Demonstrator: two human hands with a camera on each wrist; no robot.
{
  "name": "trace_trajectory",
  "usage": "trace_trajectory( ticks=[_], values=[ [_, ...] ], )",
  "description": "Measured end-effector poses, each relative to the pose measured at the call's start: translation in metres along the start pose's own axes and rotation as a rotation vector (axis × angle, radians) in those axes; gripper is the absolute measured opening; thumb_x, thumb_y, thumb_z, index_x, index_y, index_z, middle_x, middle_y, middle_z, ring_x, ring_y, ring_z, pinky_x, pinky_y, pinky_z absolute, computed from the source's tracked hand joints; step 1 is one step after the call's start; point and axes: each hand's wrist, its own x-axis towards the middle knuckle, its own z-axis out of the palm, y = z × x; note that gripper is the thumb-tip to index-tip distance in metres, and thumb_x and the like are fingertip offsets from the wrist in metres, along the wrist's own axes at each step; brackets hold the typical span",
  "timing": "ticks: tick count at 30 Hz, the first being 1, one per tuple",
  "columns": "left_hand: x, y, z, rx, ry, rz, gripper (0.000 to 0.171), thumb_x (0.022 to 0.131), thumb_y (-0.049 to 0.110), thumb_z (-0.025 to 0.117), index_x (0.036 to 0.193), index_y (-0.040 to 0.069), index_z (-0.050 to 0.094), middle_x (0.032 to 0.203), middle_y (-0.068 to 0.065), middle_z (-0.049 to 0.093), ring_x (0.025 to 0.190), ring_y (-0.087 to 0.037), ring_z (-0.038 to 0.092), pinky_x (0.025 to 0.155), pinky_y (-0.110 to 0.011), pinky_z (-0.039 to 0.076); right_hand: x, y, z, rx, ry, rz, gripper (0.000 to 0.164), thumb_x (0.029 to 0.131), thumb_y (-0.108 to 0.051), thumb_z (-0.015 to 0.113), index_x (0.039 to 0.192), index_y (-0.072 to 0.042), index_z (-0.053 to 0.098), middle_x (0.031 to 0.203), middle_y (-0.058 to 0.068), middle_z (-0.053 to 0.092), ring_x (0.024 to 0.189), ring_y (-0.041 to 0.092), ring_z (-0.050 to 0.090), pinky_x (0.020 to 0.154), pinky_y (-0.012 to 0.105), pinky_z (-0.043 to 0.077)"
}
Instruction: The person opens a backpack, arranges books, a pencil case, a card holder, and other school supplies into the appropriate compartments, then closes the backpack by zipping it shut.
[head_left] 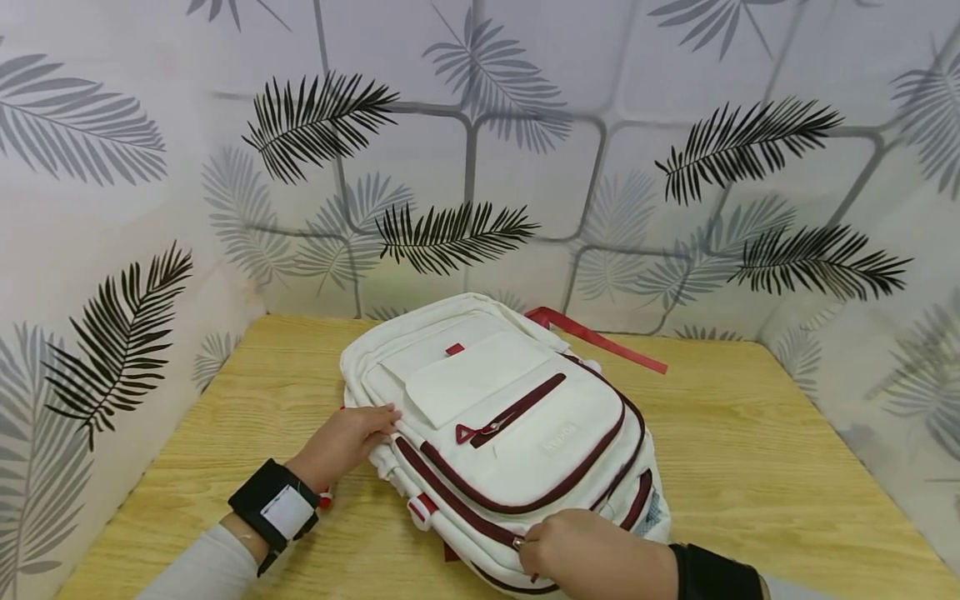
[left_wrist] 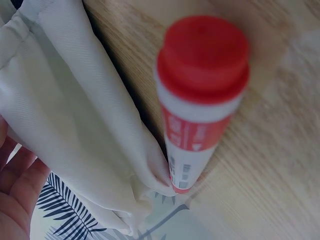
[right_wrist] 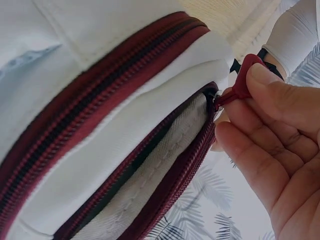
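Pinching the zipper pull [right_wrist: 244, 80], right grip [head_left: 581, 546] skirts gaping slit [right_wrist: 160, 162]; left grip [head_left: 348, 442] apparently clasps backpack [head_left: 517, 400] by edge.

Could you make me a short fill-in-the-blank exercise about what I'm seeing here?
1. The backpack is mostly ____ in colour.
2. The hand pinching the dark red zipper pull is the person's ____ one.
3. Under the backpack is a yellowish table with a ____-grain pattern.
4. In the left wrist view, the marker-like tube has a large end cap coloured ____.

Missing words: white; right; wood; red.
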Motion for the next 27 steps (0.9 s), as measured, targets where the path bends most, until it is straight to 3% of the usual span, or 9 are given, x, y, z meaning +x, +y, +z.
trace_trajectory(
  ticks=[12, 19, 27],
  values=[
    [-0.001, -0.001, 0.001, -0.011, -0.02, -0.013, 0.029, 0.078, 0.006, 0.064, 0.107, 0.003, 0.065, 0.108, -0.009, 0.064, 0.103, -0.023, 0.058, 0.081, -0.031, 0.049, -0.013, 0.008, 0.005, 0.026, 0.036, -0.009, 0.008, 0.078, -0.011, 0.064, 0.073, -0.018, 0.065, 0.067, -0.015, 0.057, 0.058, -0.01, 0.04, 0.054, 0.004, 0.031],
    [-0.002, 0.001, -0.001, -0.011, -0.025, -0.027, 0.027, 0.079, 0.005, 0.062, 0.106, 0.005, 0.065, 0.108, -0.01, 0.064, 0.103, -0.024, 0.059, 0.081, -0.032, 0.049, -0.018, 0.014, 0.005, 0.065, -0.019, 0.051, 0.01, 0.078, -0.01, 0.065, 0.075, -0.02, 0.065, 0.068, -0.017, 0.056, 0.058, -0.008, 0.04, 0.054, 0.005, 0.033],
    [-0.002, 0.001, 0.002, -0.006, -0.025, -0.021, 0.024, 0.079, 0.005, 0.063, 0.103, 0.006, 0.066, 0.108, -0.009, 0.064, 0.103, -0.023, 0.059, 0.08, -0.031, 0.049, -0.023, 0.025, 0.007, 0.01, -0.007, 0.075, 0.02, 0.077, -0.002, 0.064, 0.073, -0.021, 0.065, 0.068, -0.019, 0.057, 0.058, -0.007, 0.039, 0.053, 0.007, 0.032]
  ],
)
